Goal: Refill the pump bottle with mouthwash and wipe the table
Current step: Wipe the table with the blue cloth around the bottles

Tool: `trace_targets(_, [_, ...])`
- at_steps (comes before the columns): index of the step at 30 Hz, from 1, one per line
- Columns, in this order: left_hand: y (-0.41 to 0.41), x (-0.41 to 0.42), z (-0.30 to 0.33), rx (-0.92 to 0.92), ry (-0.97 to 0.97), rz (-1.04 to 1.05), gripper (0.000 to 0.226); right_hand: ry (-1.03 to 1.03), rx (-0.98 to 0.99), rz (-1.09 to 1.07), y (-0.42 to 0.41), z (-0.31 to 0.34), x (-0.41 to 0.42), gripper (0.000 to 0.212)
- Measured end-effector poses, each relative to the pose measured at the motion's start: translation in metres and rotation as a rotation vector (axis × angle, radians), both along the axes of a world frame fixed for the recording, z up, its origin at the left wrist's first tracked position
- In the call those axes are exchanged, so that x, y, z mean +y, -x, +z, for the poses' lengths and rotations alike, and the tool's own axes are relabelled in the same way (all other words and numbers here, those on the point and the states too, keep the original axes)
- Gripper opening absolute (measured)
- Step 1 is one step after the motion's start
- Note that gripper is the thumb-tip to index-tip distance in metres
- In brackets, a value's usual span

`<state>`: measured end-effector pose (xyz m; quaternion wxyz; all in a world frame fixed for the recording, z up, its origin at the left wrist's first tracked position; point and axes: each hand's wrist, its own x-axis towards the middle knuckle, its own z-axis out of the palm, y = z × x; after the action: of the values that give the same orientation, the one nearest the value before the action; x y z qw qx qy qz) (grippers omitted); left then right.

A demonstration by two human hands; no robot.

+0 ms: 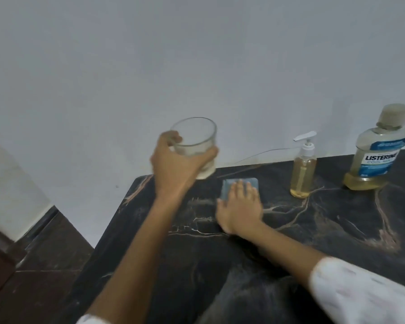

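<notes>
I judge the refilling done and the wiping in hand: my left hand (173,160) has its grip closed round a clear, empty drinking glass (194,146), held up off the back left corner of the counter (243,265), while my right hand (240,206) lies flat, fingers straight, pressing a small grey-blue folded cloth (229,185) onto the dark stone. The clear pump bottle with its white pump head (303,174) stands upright to the right of the cloth, apart from it, showing amber liquid most of the way up; the big mouthwash bottle with the blue label (377,157) stands capped near the back right, only its bottom part full. The next move, as I see it, calls for sweeping the cloth across where the glass stood, then setting the glass back down on the wiped patch. The counter is black marble with pale, rusty veins, pushed against a plain white wall (150,54); a dark brown tiled floor (40,277) shows at the left.
</notes>
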<state>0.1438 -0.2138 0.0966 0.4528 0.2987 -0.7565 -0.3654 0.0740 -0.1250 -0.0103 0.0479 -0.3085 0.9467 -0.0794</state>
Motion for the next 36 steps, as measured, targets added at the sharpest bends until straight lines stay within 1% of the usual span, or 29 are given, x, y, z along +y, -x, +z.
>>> trace_targets(1, [-0.011,-0.004,0.009,-0.011,0.038,0.037,0.066,-0.028,-0.043,-0.022,0.005,0.003,-0.031,0.064])
trace_targets(3, [-0.036,-0.009,0.021,-0.024,0.077,0.097,0.069,-0.041,-0.071,0.013,0.001,0.009,-0.083,0.064])
trace_targets(4, [-0.046,-0.009,0.026,-0.023,0.085,0.11,0.069,-0.024,-0.056,0.072,-0.005,0.011,-0.102,0.063])
trace_targets(6, [-0.065,-0.007,0.033,-0.022,0.085,0.112,0.067,0.018,0.013,0.313,-0.024,0.014,-0.124,0.06])
trace_targets(8, [-0.079,-0.004,0.037,-0.031,0.077,0.091,0.067,0.073,0.061,0.632,-0.051,0.019,-0.118,0.053])
trace_targets(10, [-0.089,-0.003,0.037,-0.031,0.072,0.074,0.066,0.059,0.117,0.918,-0.081,0.014,-0.084,0.053])
trace_targets(11, [-0.092,-0.004,0.036,-0.028,0.07,0.072,0.062,0.04,0.132,0.999,-0.091,0.01,-0.058,0.054])
trace_targets(12, [-0.094,-0.004,0.035,-0.025,0.071,0.074,0.059,0.033,0.126,1.034,-0.093,0.005,-0.031,0.055])
trace_targets(13, [-0.096,-0.005,0.034,-0.021,0.072,0.073,0.058,0.045,0.122,1.03,-0.089,0.001,-0.005,0.057])
trace_targets(14, [-0.098,-0.004,0.033,-0.015,0.069,0.071,0.06,0.044,0.122,0.977,-0.078,0.0,0.02,0.06])
trace_targets(15, [-0.099,-0.004,0.032,-0.008,0.067,0.069,0.063,0.024,0.141,0.884,-0.062,0.0,0.039,0.062])
trace_targets(17, [-0.1,-0.002,0.032,0.004,0.057,0.074,0.067,-0.049,0.213,0.619,-0.02,0.007,0.059,0.065])
trace_targets(19, [-0.099,0.002,0.033,0.02,0.039,0.079,0.066,-0.129,0.18,0.374,0.024,0.012,0.054,0.065])
trace_targets(20, [-0.098,0.003,0.033,0.03,0.031,0.079,0.066,-0.122,0.134,0.285,0.041,0.014,0.045,0.065])
trace_targets(22, [-0.097,0.007,0.033,0.027,0.031,0.077,0.067,-0.076,0.057,0.147,0.062,0.011,0.019,0.062])
trace_targets(23, [-0.096,0.009,0.032,0.017,0.034,0.071,0.067,-0.075,0.032,0.113,0.065,0.009,0.006,0.062])
trace_targets(24, [-0.095,0.01,0.031,0.004,0.036,0.067,0.067,-0.082,0.014,0.125,0.06,0.008,-0.003,0.061])
trace_targets(26, [-0.094,0.012,0.03,-0.019,0.039,0.056,0.067,-0.051,0.03,0.296,0.036,0.004,-0.006,0.058])
trace_targets(29, [-0.092,0.013,0.025,-0.045,0.039,0.03,0.066,0.096,0.08,0.765,-0.025,-0.007,0.048,0.056])
trace_targets(30, [-0.092,0.013,0.022,-0.05,0.034,0.019,0.066,0.089,0.08,0.897,-0.046,-0.012,0.077,0.056])
trace_targets(31, [-0.092,0.013,0.018,-0.053,0.026,0.007,0.065,0.081,0.092,0.981,-0.062,-0.016,0.109,0.054])
trace_targets(33, [-0.091,0.013,0.012,-0.06,0.015,-0.012,0.065,0.031,0.209,1.021,-0.068,-0.022,0.164,0.05])
trace_targets(34, [-0.09,0.012,0.009,-0.066,0.016,-0.02,0.065,0.016,0.251,0.969,-0.06,-0.018,0.183,0.05])
trace_targets(36, [-0.087,0.012,0.003,-0.076,0.018,-0.031,0.066,0.049,0.126,0.814,-0.036,0.0,0.201,0.057])
